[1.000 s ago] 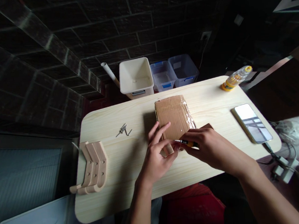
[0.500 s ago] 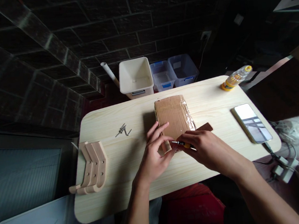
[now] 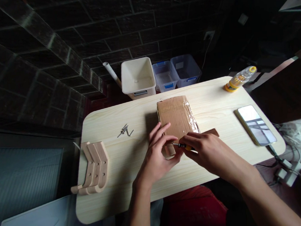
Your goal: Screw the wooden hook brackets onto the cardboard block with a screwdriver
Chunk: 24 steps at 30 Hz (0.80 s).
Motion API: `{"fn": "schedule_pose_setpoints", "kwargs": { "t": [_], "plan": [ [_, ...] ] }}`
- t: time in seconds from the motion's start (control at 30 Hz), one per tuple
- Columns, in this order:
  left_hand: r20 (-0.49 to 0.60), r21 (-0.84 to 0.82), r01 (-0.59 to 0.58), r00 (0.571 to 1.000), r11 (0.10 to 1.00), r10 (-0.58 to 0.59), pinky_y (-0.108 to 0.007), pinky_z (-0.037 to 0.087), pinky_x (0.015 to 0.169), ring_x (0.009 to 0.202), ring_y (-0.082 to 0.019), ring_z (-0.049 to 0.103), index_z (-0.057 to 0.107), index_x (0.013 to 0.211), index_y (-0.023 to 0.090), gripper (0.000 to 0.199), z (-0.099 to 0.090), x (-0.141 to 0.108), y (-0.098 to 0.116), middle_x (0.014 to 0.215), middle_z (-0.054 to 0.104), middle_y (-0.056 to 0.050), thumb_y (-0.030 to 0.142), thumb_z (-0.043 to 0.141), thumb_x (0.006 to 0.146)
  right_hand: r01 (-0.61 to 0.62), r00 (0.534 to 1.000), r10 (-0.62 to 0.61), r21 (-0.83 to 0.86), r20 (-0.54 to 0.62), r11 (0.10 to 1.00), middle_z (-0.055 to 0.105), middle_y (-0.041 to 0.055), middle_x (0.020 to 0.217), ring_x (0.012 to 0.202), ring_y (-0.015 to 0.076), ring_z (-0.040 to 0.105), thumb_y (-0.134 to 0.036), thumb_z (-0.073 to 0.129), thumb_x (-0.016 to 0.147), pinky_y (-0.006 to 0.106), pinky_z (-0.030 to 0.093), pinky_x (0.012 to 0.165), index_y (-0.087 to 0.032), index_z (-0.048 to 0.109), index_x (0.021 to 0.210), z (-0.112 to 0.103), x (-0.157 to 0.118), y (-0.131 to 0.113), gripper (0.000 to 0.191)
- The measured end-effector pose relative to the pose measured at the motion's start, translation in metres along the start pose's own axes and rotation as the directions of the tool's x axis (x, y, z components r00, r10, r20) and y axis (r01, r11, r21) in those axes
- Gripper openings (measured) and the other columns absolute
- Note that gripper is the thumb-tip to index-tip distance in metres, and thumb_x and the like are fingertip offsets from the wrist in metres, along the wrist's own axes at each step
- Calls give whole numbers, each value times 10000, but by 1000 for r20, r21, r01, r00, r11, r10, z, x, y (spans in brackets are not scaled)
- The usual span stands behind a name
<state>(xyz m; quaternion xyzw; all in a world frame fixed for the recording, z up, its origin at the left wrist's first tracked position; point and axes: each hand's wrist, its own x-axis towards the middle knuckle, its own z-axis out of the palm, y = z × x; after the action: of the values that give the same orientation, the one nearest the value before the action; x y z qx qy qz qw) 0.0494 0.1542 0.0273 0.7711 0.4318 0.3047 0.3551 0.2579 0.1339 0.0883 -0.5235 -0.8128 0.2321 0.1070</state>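
My right hand (image 3: pixel 210 151) is closed around a small screwdriver (image 3: pixel 187 146) with a yellow and black handle, its shaft pointing left. My left hand (image 3: pixel 156 157) curls around the end of a wooden piece (image 3: pixel 170 150), thumb and index finger close to the screwdriver's tip. What the tip meets is hidden by the fingers. More wood (image 3: pixel 213 132) sticks out beyond my right hand; whether it is the same piece I cannot tell. Beneath and behind both hands lies a taped cardboard box (image 3: pixel 174 112), and my left middle and ring fingers reach over its near left edge.
Several dark screws (image 3: pixel 125 130) lie left of the box. Wooden hook-shaped brackets (image 3: pixel 96 168) rest at the table's left end. On the right are a phone (image 3: pixel 256 124) and a clear yellow-based bottle (image 3: pixel 240 78). Bins (image 3: pixel 137 75) stand behind the table (image 3: pixel 133 160).
The whole view has shifted slightly. The wooden end by my left hand has tilted or turned a little, and my left index finger reaches further right over the screwdriver's tip.
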Motion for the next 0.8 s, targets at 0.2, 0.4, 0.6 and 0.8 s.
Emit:
{"fn": "schedule_pose_setpoints", "kwargs": {
  "t": [0.2, 0.4, 0.6, 0.8],
  "plan": [
    [-8, 6, 1, 1000, 1000, -1, -572, 400, 1260, 1598, -298, 311, 739, 1048, 263, 146, 0, 1, -3, 1600, 527, -63, 296, 780, 912, -8, 1000, 7, -58, -14, 998, 749, 14, 986, 787, 171, 727, -172, 594, 1026, 303, 350, 625, -242, 707, 1121, 0, -1, -2, 163],
    [10, 25, 15, 1000, 1000, -15, -547, 396, 1270, 1602, -289, 303, 739, 1050, 264, 150, -2, 0, -2, 1616, 512, -47, 325, 773, 918, -20, 1000, 19, -11, -7, 1000, 760, 50, 1050, 869, 185, 748, -200, 565, 1043, 278, 393, 646, -240, 705, 1131, 2, -2, -1, 171],
    [-24, 17, 0, 1000, 1000, 0, -536, 406, 1266, 1596, -291, 315, 727, 1106, 264, 224, -1, -1, 1, 1608, 518, -58, 299, 791, 895, -35, 999, 35, -7, 3, 999, 762, 32, 1074, 893, 203, 764, -196, 596, 1026, 293, 415, 666, -273, 697, 1212, 3, -2, -1, 225],
    [-21, -4, 5, 1000, 1000, -5, -553, 365, 1288, 1608, -305, 285, 719, 1061, 245, 199, 0, -2, 3, 1644, 470, -57, 213, 780, 874, -68, 997, 68, 27, 22, 997, 765, 32, 1045, 878, 199, 759, -164, 622, 1005, 292, 442, 706, -261, 716, 1167, 2, -1, -2, 211]
  ]
}}
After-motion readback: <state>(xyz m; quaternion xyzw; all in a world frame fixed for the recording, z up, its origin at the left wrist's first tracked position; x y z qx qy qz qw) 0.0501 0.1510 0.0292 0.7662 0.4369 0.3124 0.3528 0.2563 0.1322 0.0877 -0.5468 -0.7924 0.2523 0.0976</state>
